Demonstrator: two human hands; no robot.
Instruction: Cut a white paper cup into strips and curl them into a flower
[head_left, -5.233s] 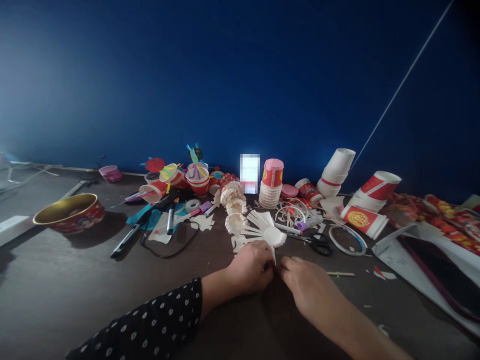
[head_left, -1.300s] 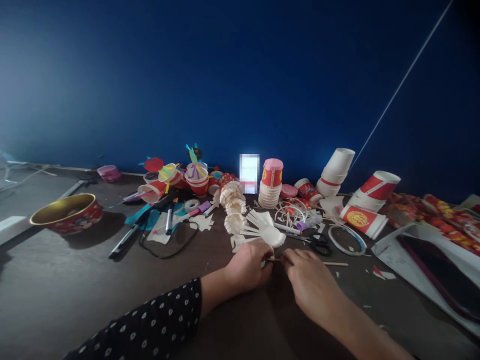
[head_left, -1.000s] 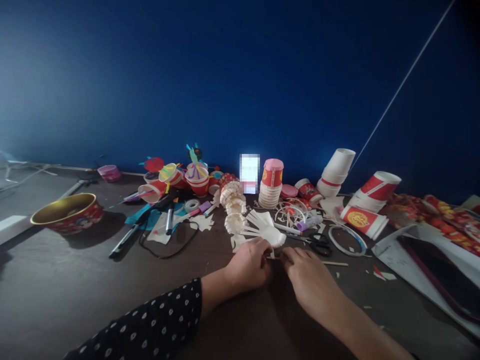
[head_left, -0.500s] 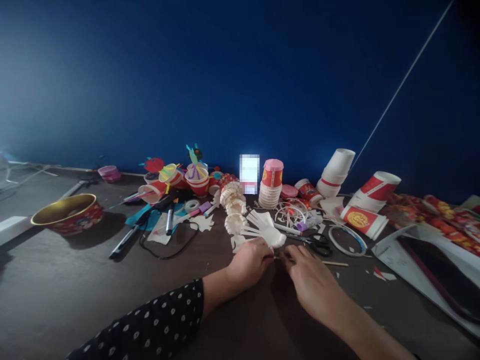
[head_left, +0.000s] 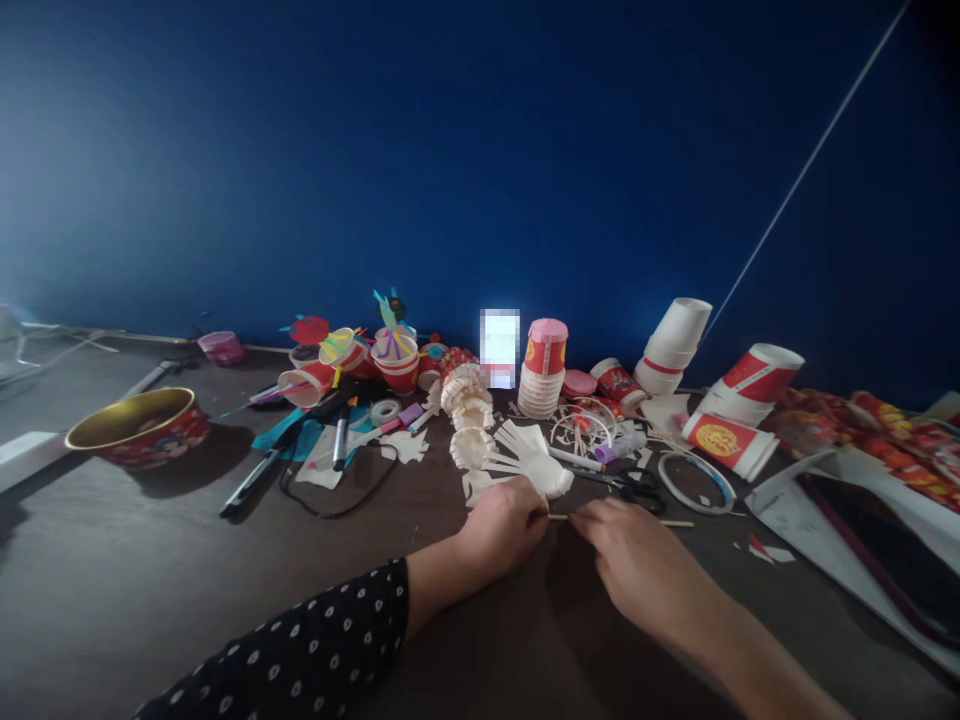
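A thin pale wooden stick (head_left: 679, 524) runs sideways between my hands and sticks out past the right one. My left hand (head_left: 506, 525) is closed, its fingertips pinched at the stick's left part, next to a white paper cup cut into strips (head_left: 529, 455). Closed over the stick's middle is my right hand (head_left: 619, 545), fingers bent down; a short length of stick shows between the two hands. Black-handled scissors (head_left: 637, 488) lie just beyond the right hand. Whatever else the fingertips cover is hidden.
Behind are stacked paper cups (head_left: 546, 370), curled cut cups (head_left: 471, 430) and decorated cups (head_left: 394, 360). A gold-rimmed bowl (head_left: 139, 430) and a utility knife (head_left: 251, 482) are at left. At right lie a tape ring (head_left: 696, 482), leaning cups (head_left: 754, 385) and a dark phone (head_left: 885, 550).
My right hand has shifted slightly right along the stick, so a little more stick shows between my hands. The left hand has hardly moved.
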